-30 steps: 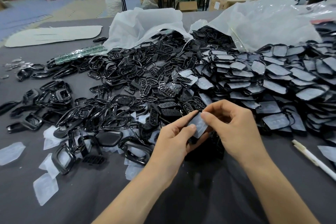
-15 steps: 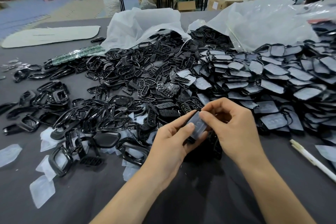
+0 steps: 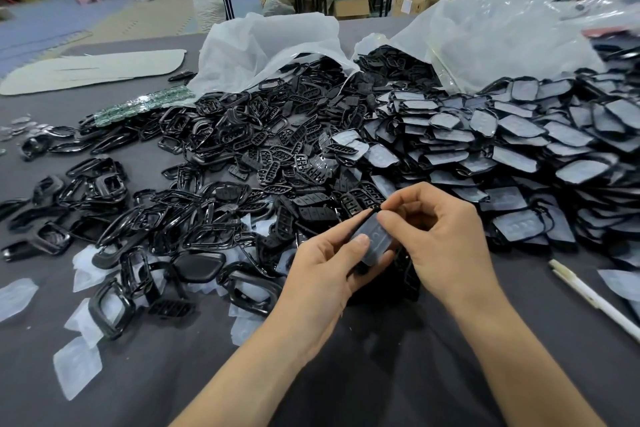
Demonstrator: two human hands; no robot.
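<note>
Both hands gripped one black key-fob shell (image 3: 374,239) (film-covered): left hand (image 3: 329,270) cradled it, right hand (image 3: 440,236) pinched its far edge.

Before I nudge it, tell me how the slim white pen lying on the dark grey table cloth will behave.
The slim white pen looks round-barrelled, so a sideways push will probably roll it. It seems rigid and light, likely easy to pinch up. The dark grey table cloth beneath may slow any rolling.
</note>
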